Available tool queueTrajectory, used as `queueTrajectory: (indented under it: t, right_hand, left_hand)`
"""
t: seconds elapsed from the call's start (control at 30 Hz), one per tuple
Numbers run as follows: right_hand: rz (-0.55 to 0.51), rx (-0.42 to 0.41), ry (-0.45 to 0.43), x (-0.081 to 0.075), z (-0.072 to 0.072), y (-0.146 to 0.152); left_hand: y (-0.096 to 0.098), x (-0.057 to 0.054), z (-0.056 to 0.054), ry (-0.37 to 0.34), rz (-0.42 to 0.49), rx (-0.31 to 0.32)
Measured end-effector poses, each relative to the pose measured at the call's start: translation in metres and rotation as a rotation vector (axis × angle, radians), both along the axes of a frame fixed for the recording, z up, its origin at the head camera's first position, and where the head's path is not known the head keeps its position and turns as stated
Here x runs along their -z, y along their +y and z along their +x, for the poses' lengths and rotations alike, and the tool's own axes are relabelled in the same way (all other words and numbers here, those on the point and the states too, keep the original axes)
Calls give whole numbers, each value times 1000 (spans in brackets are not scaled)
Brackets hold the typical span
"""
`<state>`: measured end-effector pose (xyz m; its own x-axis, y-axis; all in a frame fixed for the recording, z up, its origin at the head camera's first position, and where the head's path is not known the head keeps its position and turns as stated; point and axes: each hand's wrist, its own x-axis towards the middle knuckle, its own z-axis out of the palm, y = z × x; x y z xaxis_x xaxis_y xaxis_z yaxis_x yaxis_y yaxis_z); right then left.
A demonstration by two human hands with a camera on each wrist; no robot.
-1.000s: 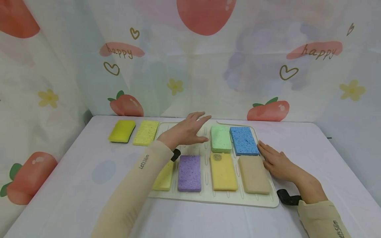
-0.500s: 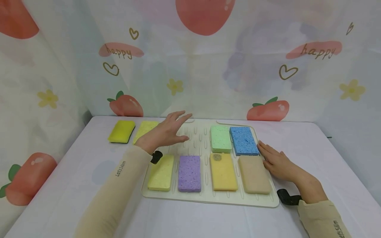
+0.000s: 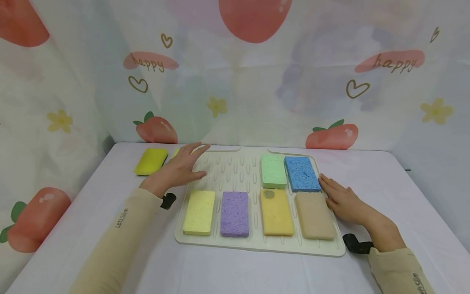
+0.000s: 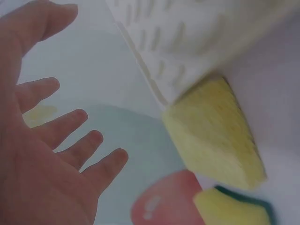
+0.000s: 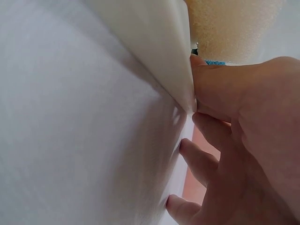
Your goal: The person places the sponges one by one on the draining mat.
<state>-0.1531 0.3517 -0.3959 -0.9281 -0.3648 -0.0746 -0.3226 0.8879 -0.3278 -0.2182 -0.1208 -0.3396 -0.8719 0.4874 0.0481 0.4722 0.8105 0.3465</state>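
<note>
My left hand (image 3: pixel 176 169) hovers with fingers spread and nothing held, partly covering a pale yellow sponge (image 4: pixel 213 133) beside the tray's back left corner. Left of it lies a brighter yellow sponge (image 3: pixel 150 161) with a dark green underside. My right hand (image 3: pixel 345 202) holds the right edge of a white ridged tray (image 3: pixel 253 247), thumb over the rim and fingers alongside. On the tray are a green sponge (image 3: pixel 273 171), a blue sponge (image 3: pixel 302 174), a yellow sponge (image 3: pixel 199 213), a purple sponge (image 3: pixel 234 214), an orange-yellow sponge (image 3: pixel 276 212) and a beige sponge (image 3: pixel 315 215).
A white cloth (image 3: pixel 227 273) covers the table. Behind it hangs a patterned curtain (image 3: pixel 253 94) with strawberries and flowers. The ridged back left part of the tray shows between my left hand and the green sponge.
My left hand has moved left from above the tray's middle to the pale yellow sponge, uncovering the tray's back left part. My right hand stays at the tray's edge.
</note>
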Motion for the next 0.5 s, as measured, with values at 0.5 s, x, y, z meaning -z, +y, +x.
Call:
queueTrajectory:
  t: [0.5]
  right_hand:
    - [-23, 4, -26, -2, -1, -2]
  left_hand:
    - [-59, 23, -13, -180, -22, -228]
